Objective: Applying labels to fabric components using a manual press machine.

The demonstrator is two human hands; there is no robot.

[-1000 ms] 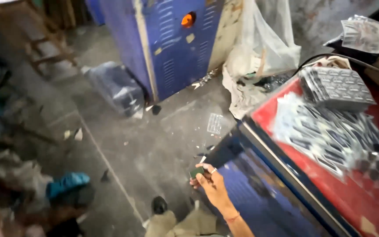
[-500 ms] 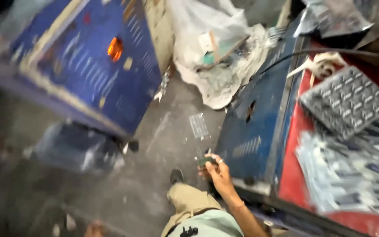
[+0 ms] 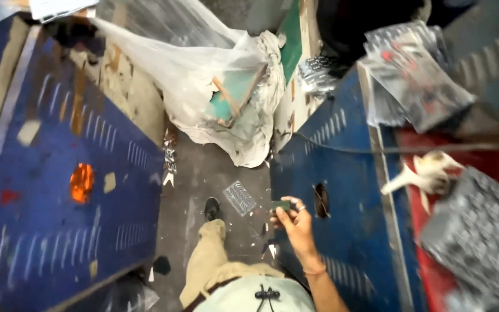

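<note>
Head view: my right hand (image 3: 297, 226) pinches a small dark green piece (image 3: 280, 205) by its edge, just beside the blue cabinet (image 3: 342, 190); it seems light and stiff.

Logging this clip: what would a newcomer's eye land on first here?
The clear plastic bag of scrap heaped at top centre, between two blue metal cabinets. Lower down, the right hand holds a small dark green object over the grey floor.
</note>
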